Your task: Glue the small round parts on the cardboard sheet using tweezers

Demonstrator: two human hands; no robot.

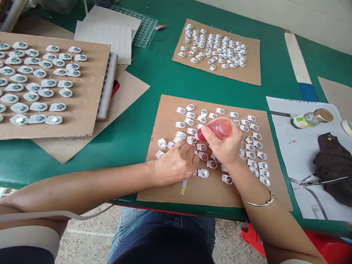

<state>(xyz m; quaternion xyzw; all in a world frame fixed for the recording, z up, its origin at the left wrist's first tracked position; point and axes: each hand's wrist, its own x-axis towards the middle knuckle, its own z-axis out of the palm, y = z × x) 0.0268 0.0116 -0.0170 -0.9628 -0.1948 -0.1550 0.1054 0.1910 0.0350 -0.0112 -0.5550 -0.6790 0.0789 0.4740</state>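
A brown cardboard sheet [162, 194] in front of me carries rows of small white tabs with round silvery discs [203, 173]. My right hand [227, 146] is wrapped round a soft red squeeze bulb [220, 128], its narrow end pointing down-left at the tabs. Close beside that end, my left hand [176, 165] is closed with its fingertips pinched together low over the sheet. Whatever those fingers hold is hidden. From beneath the left hand sticks out a thin pale stick with a yellow end [183, 189]; I cannot tell whether it is held or lying there.
Larger disc pieces fill a stacked cardboard board [90, 91] on the left. Another loaded cardboard sheet [253, 66] lies at the back. To the right are a small glass jar [312, 118], a dark cloth [334, 161] and tweezers [321, 181] on white paper [283, 143].
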